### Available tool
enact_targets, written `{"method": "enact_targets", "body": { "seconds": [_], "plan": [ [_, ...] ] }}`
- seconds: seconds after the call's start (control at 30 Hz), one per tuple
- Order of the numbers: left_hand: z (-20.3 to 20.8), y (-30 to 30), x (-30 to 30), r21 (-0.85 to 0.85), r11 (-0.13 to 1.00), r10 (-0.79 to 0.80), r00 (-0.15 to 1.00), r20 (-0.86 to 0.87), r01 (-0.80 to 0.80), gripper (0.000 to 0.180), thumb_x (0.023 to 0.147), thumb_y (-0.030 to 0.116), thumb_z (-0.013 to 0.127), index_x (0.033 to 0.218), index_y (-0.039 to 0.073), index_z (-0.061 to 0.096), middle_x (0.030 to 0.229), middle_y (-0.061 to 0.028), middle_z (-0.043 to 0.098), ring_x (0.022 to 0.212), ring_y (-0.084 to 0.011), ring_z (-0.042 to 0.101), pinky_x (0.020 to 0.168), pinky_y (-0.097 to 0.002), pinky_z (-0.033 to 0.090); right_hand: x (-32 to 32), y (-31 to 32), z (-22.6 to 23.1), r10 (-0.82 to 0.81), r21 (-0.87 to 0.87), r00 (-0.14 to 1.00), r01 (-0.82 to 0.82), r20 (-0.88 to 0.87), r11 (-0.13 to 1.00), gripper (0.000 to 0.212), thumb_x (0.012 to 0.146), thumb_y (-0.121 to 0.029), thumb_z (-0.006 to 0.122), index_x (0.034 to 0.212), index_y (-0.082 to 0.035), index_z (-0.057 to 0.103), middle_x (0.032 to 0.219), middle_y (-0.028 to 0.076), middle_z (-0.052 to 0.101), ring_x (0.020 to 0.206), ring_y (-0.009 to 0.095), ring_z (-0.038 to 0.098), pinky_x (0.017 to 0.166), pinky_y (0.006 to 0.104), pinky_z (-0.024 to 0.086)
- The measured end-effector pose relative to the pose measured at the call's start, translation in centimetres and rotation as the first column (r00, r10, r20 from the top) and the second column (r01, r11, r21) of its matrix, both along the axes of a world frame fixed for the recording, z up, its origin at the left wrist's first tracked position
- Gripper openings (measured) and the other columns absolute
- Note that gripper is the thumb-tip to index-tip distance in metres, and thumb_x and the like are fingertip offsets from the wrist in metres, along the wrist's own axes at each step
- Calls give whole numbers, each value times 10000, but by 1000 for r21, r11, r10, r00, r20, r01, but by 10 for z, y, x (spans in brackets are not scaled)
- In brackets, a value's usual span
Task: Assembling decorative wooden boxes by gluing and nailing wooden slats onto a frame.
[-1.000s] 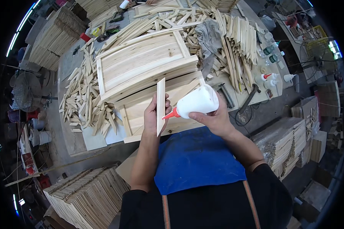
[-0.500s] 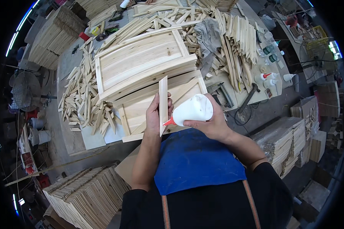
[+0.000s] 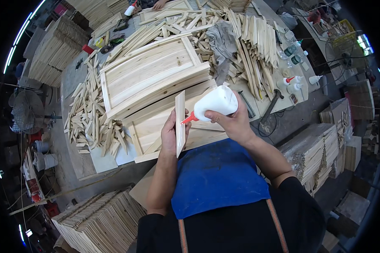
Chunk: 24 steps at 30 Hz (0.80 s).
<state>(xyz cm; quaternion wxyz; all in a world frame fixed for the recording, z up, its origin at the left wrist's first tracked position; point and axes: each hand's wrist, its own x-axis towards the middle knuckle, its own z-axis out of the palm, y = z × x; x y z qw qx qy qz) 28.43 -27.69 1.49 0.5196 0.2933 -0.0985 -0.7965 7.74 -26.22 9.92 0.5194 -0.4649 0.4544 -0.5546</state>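
1. Across the upper middle of the frame: workbench, grey top, bare only at its lower left edge, otherwise heaped with stock.
2. Centre, just above the hands: two pale wooden panel frames, the upper frame lying part-way over the lower frame. Both flat on the bench.
3. Left of the frames and along the top: loose wooden strips, short cut lengths in untidy heaps. A grey rag lies among them at upper centre.
4. Lower left corner: stacked thin boards, well apart from the hands.
5. Centre right: right hand, fingers wrapped tight round a white glue bottle, tipped so its red nozzle points left and down, touching or nearly touching the strip's edge.
6. Centre: left hand, fingers closed on a narrow wood strip, held on edge and near upright, above the lower frame.
7. Right of centre on the bench: hammer, spare small glue bottles, unused.
8. Handling note, as judgement: keep the strip steady and its narrow edge turned to the nozzle; squeeze lightly and run one thin even bead along the edge, since excess would run down onto the fingers gripping it.
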Motion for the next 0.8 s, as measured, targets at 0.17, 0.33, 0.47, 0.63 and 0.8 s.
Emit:
{"method": "enact_targets", "body": {
  "seconds": [0.17,0.33,0.47,0.63,0.8],
  "plan": [
    [-4,4,1,-130,988,-93,995,-40,87,372,1134,316,434,1244,-4,587,1110,-118,633,823,-182,554,688,-313,448,-15,-27,-10,-157,-9,986,158,57,987,514,878,-101,866,1264,0,542,1086,96,714,898,145,722,702,274,594],
    [8,11,-3,-186,954,-218,971,97,233,439,1120,382,440,1226,-12,603,866,-80,606,665,-150,515,575,-247,439,-58,-60,-40,-491,-9,862,496,122,868,389,947,-200,808,1216,14,626,1088,87,720,870,167,722,678,270,619],
    [13,16,11,-137,976,-123,948,294,169,454,1117,392,440,1215,-21,601,835,-74,596,671,-146,504,587,-258,432,-127,-65,-114,-678,468,566,491,469,735,405,959,-263,793,1230,-1,645,1070,97,703,874,215,710,676,277,623],
    [13,20,79,-141,990,59,836,545,23,386,1100,271,537,1315,-44,595,1033,-110,668,862,-169,627,773,-275,512,-219,-37,-247,-768,741,232,209,596,638,454,933,-327,807,1223,-15,650,1088,137,688,912,278,699,667,298,630],
    [28,14,108,-251,962,182,425,887,111,336,1063,112,576,1370,-23,611,1157,-130,652,1010,-224,644,892,-341,532,-255,-26,-322,-781,781,8,27,624,624,428,949,-357,753,1197,-22,659,1070,155,681,893,305,693,680,334,632]
  ]
}}
